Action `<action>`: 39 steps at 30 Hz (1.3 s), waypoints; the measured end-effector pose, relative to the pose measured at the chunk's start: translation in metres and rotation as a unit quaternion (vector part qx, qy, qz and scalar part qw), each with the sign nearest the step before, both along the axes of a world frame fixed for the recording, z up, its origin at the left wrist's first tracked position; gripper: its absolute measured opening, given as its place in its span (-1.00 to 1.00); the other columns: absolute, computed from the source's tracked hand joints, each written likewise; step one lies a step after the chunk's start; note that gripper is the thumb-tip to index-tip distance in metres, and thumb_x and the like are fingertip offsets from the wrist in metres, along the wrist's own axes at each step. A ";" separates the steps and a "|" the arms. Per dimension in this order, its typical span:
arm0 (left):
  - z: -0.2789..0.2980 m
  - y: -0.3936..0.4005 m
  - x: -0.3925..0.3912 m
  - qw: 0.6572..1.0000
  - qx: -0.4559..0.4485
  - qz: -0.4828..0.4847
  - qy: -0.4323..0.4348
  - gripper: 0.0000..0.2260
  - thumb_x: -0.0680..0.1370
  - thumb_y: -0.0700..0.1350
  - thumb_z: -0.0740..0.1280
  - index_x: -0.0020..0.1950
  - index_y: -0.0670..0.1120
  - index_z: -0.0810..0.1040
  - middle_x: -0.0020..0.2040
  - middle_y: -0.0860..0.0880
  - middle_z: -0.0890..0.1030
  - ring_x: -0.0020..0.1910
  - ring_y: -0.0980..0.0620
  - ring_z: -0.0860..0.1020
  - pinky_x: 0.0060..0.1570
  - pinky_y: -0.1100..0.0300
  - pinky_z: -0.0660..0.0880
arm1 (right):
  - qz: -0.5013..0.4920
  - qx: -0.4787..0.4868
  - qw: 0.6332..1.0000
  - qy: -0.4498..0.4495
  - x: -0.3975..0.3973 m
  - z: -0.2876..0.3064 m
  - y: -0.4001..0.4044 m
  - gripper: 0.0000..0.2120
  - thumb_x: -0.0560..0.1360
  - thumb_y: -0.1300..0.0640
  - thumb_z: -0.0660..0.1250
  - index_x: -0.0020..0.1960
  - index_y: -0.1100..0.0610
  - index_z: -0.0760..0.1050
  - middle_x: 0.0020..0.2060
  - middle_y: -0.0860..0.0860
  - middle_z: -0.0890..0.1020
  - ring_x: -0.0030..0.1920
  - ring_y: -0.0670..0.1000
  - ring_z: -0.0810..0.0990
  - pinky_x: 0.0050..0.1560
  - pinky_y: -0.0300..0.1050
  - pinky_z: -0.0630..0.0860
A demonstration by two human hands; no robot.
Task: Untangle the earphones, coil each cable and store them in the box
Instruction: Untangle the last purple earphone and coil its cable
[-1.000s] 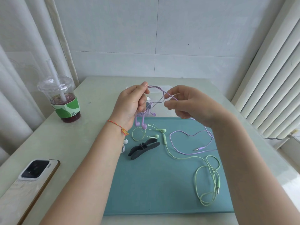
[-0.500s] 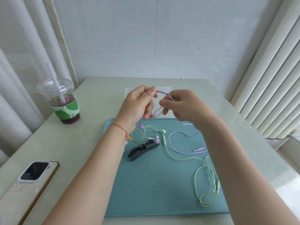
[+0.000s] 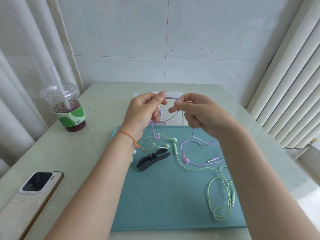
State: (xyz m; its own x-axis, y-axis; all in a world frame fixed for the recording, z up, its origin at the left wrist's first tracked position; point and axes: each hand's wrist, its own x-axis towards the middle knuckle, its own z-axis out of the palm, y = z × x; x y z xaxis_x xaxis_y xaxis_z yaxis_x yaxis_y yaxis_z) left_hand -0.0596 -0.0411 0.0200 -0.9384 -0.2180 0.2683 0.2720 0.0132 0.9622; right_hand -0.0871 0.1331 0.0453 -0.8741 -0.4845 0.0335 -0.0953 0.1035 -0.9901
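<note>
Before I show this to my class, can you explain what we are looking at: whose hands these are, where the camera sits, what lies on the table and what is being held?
There is no machine here. A person wears a wide-angle camera on the head, so the single view looks forward and down at their own two bare hands. The left hand, with a braided bracelet at the wrist, and the right hand each pinch the purple earphone cable in the air; the rest of it trails down onto the teal mat. On the mat lie green earphones, uncoiled, and a dark grey cable winder. A clear plastic box stands beyond the mat, partly hidden by the hands. On the table to the left are an iced drink cup with a straw and a phone lying face down.
</note>
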 end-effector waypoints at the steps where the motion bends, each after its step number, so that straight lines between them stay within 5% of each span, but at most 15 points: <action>1: 0.000 0.000 0.000 1.000 -0.002 0.001 -0.001 -0.73 0.59 -0.02 0.34 -0.26 -0.11 0.58 -0.58 0.00 0.32 -0.58 0.04 0.32 -0.40 0.24 0.42 | -0.007 0.018 1.000 0.010 0.000 0.000 0.000 -0.76 0.53 0.18 0.37 0.11 0.30 0.46 -0.41 0.00 0.59 -0.56 -0.06 0.20 -0.50 -0.24 0.16; 7: 0.000 -0.001 0.000 1.000 -0.007 0.018 -0.023 -0.77 0.58 0.00 0.35 -0.20 -0.11 0.59 -0.56 0.02 0.25 -0.64 0.10 0.21 -0.47 0.25 0.26 | -0.022 0.135 0.990 0.039 -0.001 -0.001 0.000 -0.84 0.50 0.19 0.40 0.00 0.28 0.54 -0.28 0.06 0.67 -0.50 -0.02 0.19 -0.50 -0.24 0.14; 11: -0.001 -0.015 -0.001 0.996 -0.051 -0.018 -0.066 -0.89 0.54 -0.04 0.41 -0.04 -0.05 0.55 -0.55 0.11 0.42 -0.55 0.10 0.30 -0.34 0.14 0.22 | -0.118 0.148 0.976 0.104 -0.007 0.000 0.008 -0.91 0.50 0.14 0.42 -0.04 0.14 0.56 -0.24 -0.01 0.57 -0.60 -0.18 0.31 -0.53 -0.33 0.26; 18: -0.006 -0.020 -0.002 0.994 -0.062 -0.025 -0.081 -0.94 0.51 -0.19 0.43 -0.13 -0.14 0.58 -0.46 0.08 0.57 -0.52 0.12 0.46 -0.47 0.28 0.45 | -0.112 0.157 0.977 0.092 -0.013 -0.002 0.016 -0.81 0.40 0.05 0.51 -0.22 0.08 0.51 -0.53 -0.11 0.36 -0.53 -0.05 0.23 -0.43 -0.19 0.17; 24: -0.007 -0.020 -0.002 0.993 -0.050 -0.027 -0.101 -0.88 0.55 -0.13 0.39 -0.19 -0.09 0.63 -0.45 0.09 0.56 -0.46 0.14 0.48 -0.46 0.33 0.38 | -0.089 0.188 0.974 0.088 -0.011 -0.002 0.017 -0.85 0.45 0.00 0.45 -0.18 0.07 0.59 -0.58 -0.13 0.34 -0.49 -0.01 0.23 -0.40 -0.19 0.21; 29: -0.007 -0.016 -0.004 0.994 -0.011 -0.050 -0.092 -0.86 0.53 -0.12 0.40 -0.20 -0.07 0.72 -0.41 0.06 0.54 -0.38 0.09 0.40 -0.22 0.21 0.35 | -0.050 0.247 0.960 0.120 -0.007 -0.002 0.010 -0.89 0.46 0.12 0.44 -0.07 0.13 0.58 -0.28 0.01 0.66 -0.32 -0.03 0.61 -0.15 -0.13 0.55; 35: -0.009 -0.003 -0.003 0.995 -0.066 -0.012 -0.078 -0.88 0.50 -0.16 0.44 -0.22 -0.17 0.65 -0.41 -0.02 0.58 -0.45 0.11 0.50 -0.32 0.22 0.41 | -0.087 0.196 0.945 0.248 0.001 -0.007 -0.010 -0.56 0.40 0.00 0.51 0.19 0.01 0.40 0.00 -0.03 0.57 0.00 -0.07 0.58 0.02 -0.19 0.49; 39: -0.009 -0.002 -0.004 0.994 -0.075 -0.033 -0.068 -0.91 0.54 -0.19 0.41 -0.13 -0.19 0.63 -0.38 -0.05 0.64 -0.38 0.02 0.60 -0.30 0.24 0.51 | -0.092 0.232 0.907 0.338 0.003 -0.009 -0.015 -0.79 0.44 0.09 0.46 0.03 -0.02 0.51 0.04 -0.07 0.47 0.08 -0.07 0.45 -0.01 -0.40 0.32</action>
